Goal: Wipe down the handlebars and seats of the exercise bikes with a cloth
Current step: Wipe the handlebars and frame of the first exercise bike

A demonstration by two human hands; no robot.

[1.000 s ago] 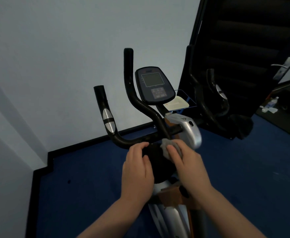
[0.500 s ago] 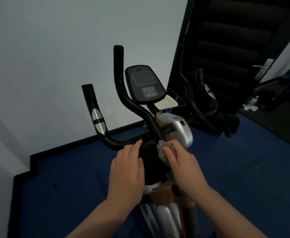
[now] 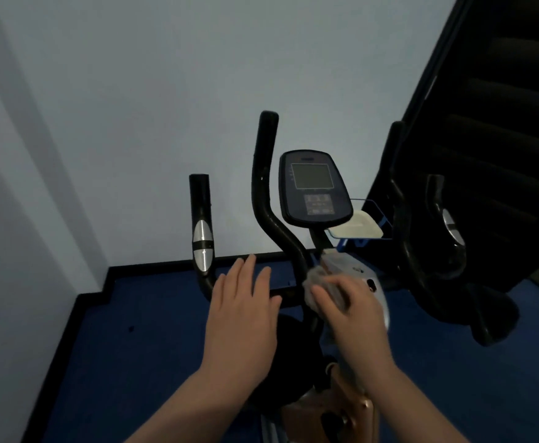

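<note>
A crumpled grey cloth (image 3: 317, 284) sits bunched against the black curved handlebar (image 3: 269, 219) of the exercise bike, right where the inner bar meets the cross tube, just below the dark oval console (image 3: 313, 190). The right hand (image 3: 353, 310) pinches it — fingers curled over the wad, which looks soft, small and slightly blurred. The left hand (image 3: 242, 311) is over the cross tube with its fingers straight and spread, holding nothing; whether it touches the bar is unclear. A silver sensor plate (image 3: 202, 249) shines on the outer left bar. Beneath lies a blue carpeted floor (image 3: 134, 346).
</note>
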